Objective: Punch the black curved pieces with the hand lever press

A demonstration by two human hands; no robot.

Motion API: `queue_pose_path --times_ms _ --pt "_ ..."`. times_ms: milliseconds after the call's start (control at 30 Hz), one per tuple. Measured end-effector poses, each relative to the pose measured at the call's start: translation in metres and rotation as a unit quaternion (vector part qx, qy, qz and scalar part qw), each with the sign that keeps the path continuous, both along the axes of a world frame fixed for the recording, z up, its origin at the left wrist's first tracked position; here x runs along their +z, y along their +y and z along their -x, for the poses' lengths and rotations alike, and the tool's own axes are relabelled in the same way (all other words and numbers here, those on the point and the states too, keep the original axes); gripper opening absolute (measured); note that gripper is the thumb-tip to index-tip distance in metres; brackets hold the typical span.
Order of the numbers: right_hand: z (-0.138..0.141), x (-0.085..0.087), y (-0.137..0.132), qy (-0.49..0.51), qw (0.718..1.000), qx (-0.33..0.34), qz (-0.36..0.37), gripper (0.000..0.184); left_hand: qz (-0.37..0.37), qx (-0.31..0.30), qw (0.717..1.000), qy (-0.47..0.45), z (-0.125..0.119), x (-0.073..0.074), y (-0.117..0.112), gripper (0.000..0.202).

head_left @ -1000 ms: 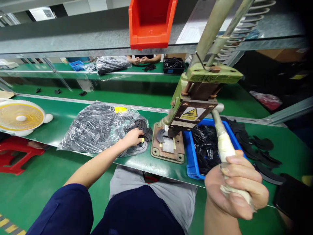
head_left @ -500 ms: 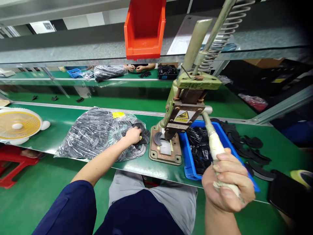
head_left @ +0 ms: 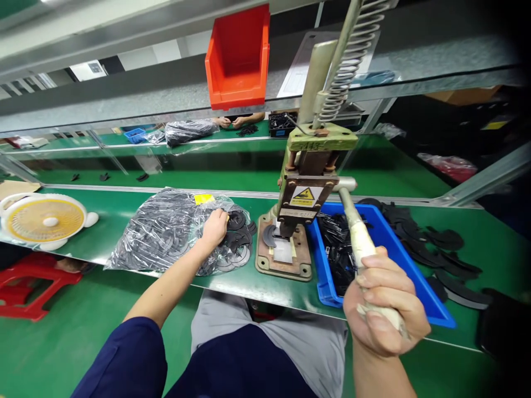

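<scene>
My right hand [head_left: 385, 304] is wrapped round the taped lever handle [head_left: 362, 235] of a green hand press [head_left: 307, 193]. On the press base a dark curved piece [head_left: 269, 236] lies beside a light metal plate [head_left: 282, 250], under the raised ram. My left hand [head_left: 214, 228] is closed at the open end of a clear plastic bag [head_left: 153, 232] full of dark curved pieces. Its fingers seem to pinch the bag's edge; the fingertips are partly hidden. Loose curved pieces [head_left: 238, 240] spill from the bag's mouth just right of that hand.
Right of the press stands a blue bin [head_left: 409, 276] of black parts, with dark curved pieces [head_left: 423, 237] beyond it. A fan [head_left: 47, 218] lies at the left. An orange bin [head_left: 238, 61] sits on the shelf above. Across the bench a co-worker's hands [head_left: 231, 121] show.
My left hand has moved left, from over the loose pieces back onto the bag's mouth, uncovering more of them. My right hand stays on the lever. The camera view has shifted slightly.
</scene>
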State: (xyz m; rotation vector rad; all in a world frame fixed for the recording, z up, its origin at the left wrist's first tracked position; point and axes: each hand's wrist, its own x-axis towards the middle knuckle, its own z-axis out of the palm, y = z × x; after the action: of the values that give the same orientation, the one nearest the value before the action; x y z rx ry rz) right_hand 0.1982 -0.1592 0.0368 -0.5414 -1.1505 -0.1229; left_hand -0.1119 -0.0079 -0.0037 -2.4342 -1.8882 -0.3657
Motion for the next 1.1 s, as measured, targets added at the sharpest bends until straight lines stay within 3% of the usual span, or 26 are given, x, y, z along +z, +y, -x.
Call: queue_pose_path --times_ms 100,167,233,333,400,600,767,867,1100 --pt "-0.001 -0.001 -0.002 0.000 1.000 0.007 0.009 0.007 -0.031 0.057 0.984 -0.167 0.003 0.012 0.001 0.024" --pt "-0.001 -0.002 -0.003 -0.004 1.000 0.011 0.010 0.007 0.026 0.088 0.946 -0.311 -0.001 0.016 -0.002 0.015" --pt "-0.001 -0.002 -0.004 -0.003 1.000 0.011 0.008 0.007 0.113 0.094 0.878 -0.455 -0.009 0.018 -0.010 0.007" --pt "-0.002 -0.003 -0.005 -0.005 1.000 0.009 0.014 0.007 0.199 0.081 0.767 -0.605 -0.022 0.018 -0.023 0.024" --pt "-0.003 -0.003 -0.006 -0.014 1.000 0.011 0.020 0.006 0.229 0.074 0.727 -0.643 -0.029 0.018 -0.030 0.035" --pt "-0.001 -0.001 -0.009 -0.023 0.999 0.013 0.040 0.006 0.247 0.075 0.720 -0.644 -0.041 0.019 -0.037 0.051" --pt "0.003 0.002 -0.014 -0.010 0.998 0.034 0.057 0.007 0.280 0.013 0.709 -0.647 -0.069 0.019 -0.033 0.050" --pt "0.001 0.002 -0.016 -0.025 0.996 0.039 0.077 0.006 0.306 -0.001 0.717 -0.627 -0.094 0.017 -0.024 0.040" --pt "-0.002 0.003 -0.018 -0.049 0.995 0.029 0.076 0.005 0.370 0.060 0.766 -0.522 -0.130 0.013 -0.005 0.024"
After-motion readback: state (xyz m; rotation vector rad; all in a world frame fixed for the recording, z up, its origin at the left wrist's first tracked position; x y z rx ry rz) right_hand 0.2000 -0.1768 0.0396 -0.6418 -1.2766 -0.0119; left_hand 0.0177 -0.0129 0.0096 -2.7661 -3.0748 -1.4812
